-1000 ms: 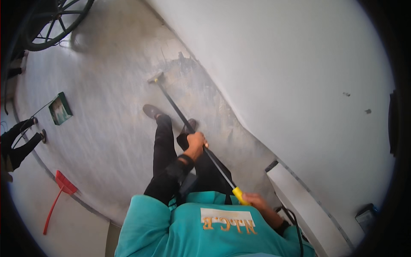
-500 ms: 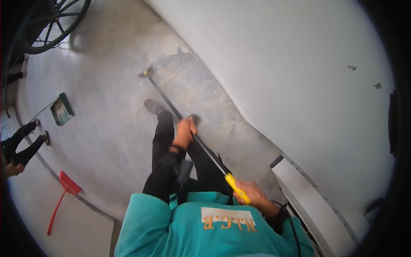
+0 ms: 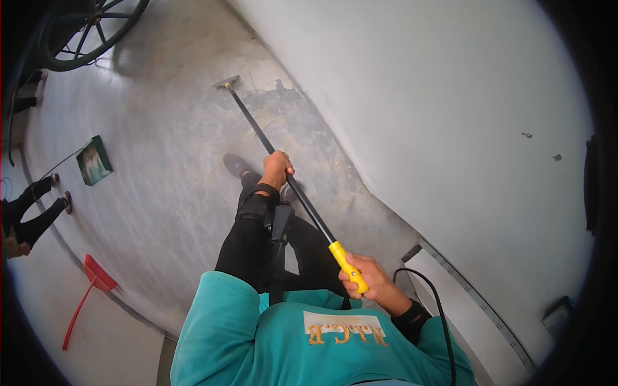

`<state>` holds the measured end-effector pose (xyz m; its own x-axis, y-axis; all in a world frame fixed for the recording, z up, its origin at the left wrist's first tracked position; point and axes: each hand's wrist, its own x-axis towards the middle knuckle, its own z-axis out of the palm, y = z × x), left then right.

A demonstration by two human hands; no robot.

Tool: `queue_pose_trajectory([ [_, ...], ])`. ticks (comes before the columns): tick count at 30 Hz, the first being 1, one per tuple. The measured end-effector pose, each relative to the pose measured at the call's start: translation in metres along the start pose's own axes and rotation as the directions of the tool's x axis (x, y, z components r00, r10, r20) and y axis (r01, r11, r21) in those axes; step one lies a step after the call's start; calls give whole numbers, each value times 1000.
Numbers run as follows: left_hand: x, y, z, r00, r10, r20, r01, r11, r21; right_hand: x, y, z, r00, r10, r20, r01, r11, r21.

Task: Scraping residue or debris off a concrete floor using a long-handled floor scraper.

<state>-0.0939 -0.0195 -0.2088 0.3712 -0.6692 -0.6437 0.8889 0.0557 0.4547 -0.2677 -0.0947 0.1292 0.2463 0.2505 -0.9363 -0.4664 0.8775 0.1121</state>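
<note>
A long-handled floor scraper (image 3: pixel 252 123) slants across the view, with a black shaft, a yellow grip (image 3: pixel 339 255) and a wide flat head (image 3: pixel 227 82). My left hand (image 3: pixel 277 168) is wrapped round the middle of the shaft. Lower down, my right hand (image 3: pixel 367 275) holds the yellow grip near my waist. The scraper's head rests on the grey concrete floor (image 3: pixel 174 148), beside a rough, darker patch (image 3: pixel 270 100) near the wall. Black bands circle both wrists, and a dark cable (image 3: pixel 438 296) loops by my right forearm.
A white wall (image 3: pixel 438 96) runs along the right. A green dustpan (image 3: pixel 94 161) lies on the floor at left, near a person's legs (image 3: pixel 35 222). A red broom (image 3: pixel 98 274) leans at the lower left wall. A spoked wheel (image 3: pixel 96 26) stands at the far left.
The scraper's head has moved slightly farther away along the floor, and both hands have shifted forward with it. The head, blurred before, now shows clearly.
</note>
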Motion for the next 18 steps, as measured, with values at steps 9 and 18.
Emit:
queue_pose_trajectory([
  [9, -22, 20, 64, 880, -322, -350, 446, 813, 373, -35, 7, 9, 977, 15, -215, -32, 997, -77],
  [18, -19, -20, 57, 781, -622, 55, 470, 644, 604, -47, 18, -7, 995, -44, -90, 44, 999, -5],
])
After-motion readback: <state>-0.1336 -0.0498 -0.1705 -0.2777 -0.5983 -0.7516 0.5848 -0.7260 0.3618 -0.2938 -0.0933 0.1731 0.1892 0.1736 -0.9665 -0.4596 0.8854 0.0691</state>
